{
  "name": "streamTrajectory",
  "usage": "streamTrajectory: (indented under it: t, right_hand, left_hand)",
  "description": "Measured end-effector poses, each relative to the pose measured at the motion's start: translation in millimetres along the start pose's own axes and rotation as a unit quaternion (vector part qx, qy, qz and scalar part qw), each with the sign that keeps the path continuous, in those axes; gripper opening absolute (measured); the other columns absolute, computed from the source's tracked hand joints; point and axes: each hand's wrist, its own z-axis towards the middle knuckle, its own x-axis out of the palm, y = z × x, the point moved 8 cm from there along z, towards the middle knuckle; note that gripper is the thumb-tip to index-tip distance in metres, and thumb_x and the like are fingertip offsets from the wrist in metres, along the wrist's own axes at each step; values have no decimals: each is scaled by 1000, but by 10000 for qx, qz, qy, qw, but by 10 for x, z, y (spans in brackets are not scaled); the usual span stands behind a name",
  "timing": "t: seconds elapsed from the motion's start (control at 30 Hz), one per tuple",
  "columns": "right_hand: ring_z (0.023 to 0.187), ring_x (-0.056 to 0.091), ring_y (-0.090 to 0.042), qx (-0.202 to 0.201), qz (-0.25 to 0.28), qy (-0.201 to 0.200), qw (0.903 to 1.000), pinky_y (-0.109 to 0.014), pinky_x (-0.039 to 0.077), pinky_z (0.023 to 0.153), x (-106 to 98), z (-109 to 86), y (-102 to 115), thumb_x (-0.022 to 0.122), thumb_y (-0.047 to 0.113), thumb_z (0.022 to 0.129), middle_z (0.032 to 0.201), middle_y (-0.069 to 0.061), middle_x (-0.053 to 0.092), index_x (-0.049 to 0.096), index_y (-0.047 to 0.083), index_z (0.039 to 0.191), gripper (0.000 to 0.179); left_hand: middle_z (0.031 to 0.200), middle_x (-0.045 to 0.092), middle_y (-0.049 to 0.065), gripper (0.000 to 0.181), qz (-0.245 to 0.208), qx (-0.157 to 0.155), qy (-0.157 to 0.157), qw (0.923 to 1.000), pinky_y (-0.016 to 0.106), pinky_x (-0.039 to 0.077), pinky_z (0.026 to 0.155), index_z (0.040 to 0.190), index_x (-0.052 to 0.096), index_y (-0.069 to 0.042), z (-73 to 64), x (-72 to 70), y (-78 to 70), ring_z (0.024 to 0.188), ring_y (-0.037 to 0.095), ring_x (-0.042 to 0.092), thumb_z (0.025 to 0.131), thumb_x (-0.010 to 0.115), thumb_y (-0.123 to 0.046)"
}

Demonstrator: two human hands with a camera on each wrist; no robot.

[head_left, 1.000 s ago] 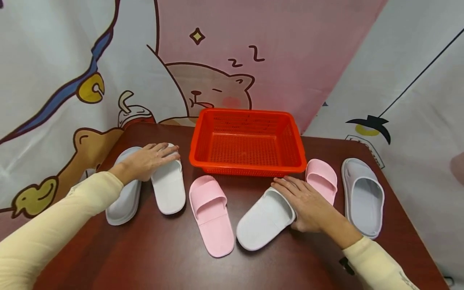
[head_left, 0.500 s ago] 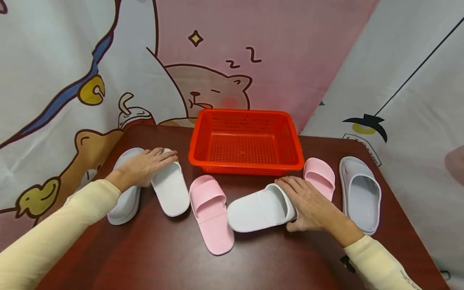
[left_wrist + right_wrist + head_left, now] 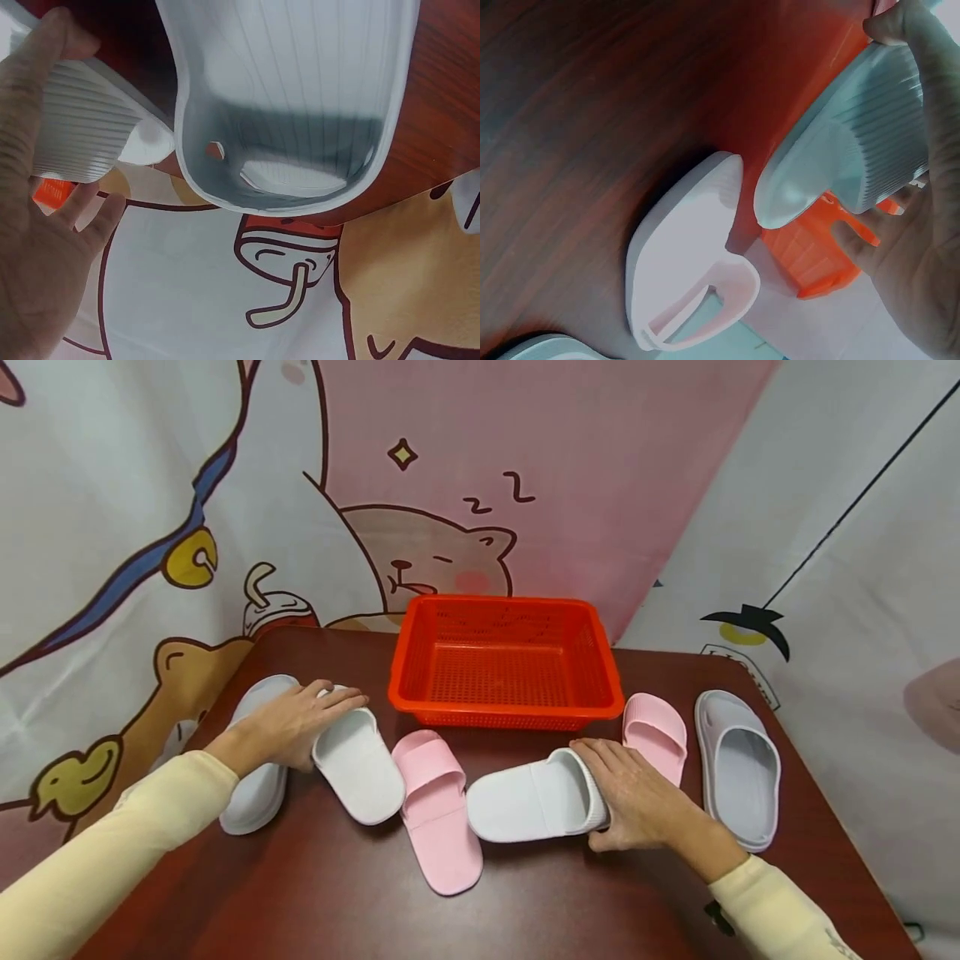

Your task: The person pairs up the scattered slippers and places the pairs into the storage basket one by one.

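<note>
My left hand (image 3: 300, 722) grips the toe end of a white slipper (image 3: 362, 781), whose heel slants toward me and right. In the left wrist view, thumb and fingers (image 3: 91, 225) lie on either side of its ribbed strap (image 3: 82, 124). My right hand (image 3: 633, 797) holds the other white slipper (image 3: 506, 802) by its ribbed strap, sole end pointing left. Both slippers reach a pink slipper (image 3: 446, 852) between them in the head view; whether they touch it, I cannot tell. Close beyond my right hand lies a second pink slipper (image 3: 655, 735).
A red-orange perforated basket (image 3: 510, 706) stands at the back of the brown table (image 3: 525, 910). Grey clogs lie at both sides, a left clog (image 3: 255, 797) beside my left hand and a right clog (image 3: 746, 785) at the far right. A printed curtain (image 3: 585, 468) hangs behind.
The right white slipper has turned from slanting to nearly level, its heel swinging left and away from me. The left white slipper's heel has swung right, toward the pink slipper.
</note>
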Motion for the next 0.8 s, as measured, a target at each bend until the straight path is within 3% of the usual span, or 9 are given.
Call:
streamTrajectory:
  t: [0.17, 0.33, 0.53, 0.8]
  right_hand:
    - [123, 50, -33, -64, -79, -62, 9999, -51, 46, 97, 10, -40, -5, 85, 48, 51, 138, -14, 51, 45, 2, 144, 111]
    - [123, 49, -34, -53, -135, -26, 9999, -52, 45, 97, 21, -54, -31, 85, 47, 51, 138, -14, 52, 43, 2, 146, 114]
    - [125, 48, -33, 59, -60, -22, 10000, -52, 45, 98, -18, -58, -75, 85, 47, 53, 140, -14, 50, 41, 2, 148, 114]
    - [122, 50, -29, 53, 47, -189, 9998, -49, 47, 95, -50, -54, -56, 83, 51, 57, 139, -12, 53, 42, 3, 149, 111]
  left_hand:
    - [143, 52, 11, 121, -225, -49, -415, 9989, 57, 49, 83, 147, 44, -7, -64, -28, -79, 119, 38, 49, 43, 98, -38]
    - [140, 54, 12, 116, -583, -110, -743, 9955, 65, 45, 89, 144, 48, -6, -131, -51, -178, 120, 43, 49, 43, 96, -37]
    - [135, 53, 17, 116, -944, -112, -965, 9908, 67, 40, 99, 142, 47, -1, -136, -67, -286, 126, 42, 49, 43, 94, -38]
    - [131, 51, 17, 114, -1130, -235, -1190, 9862, 63, 39, 103, 141, 47, 0, -159, -89, -469, 115, 36, 55, 46, 93, -43]
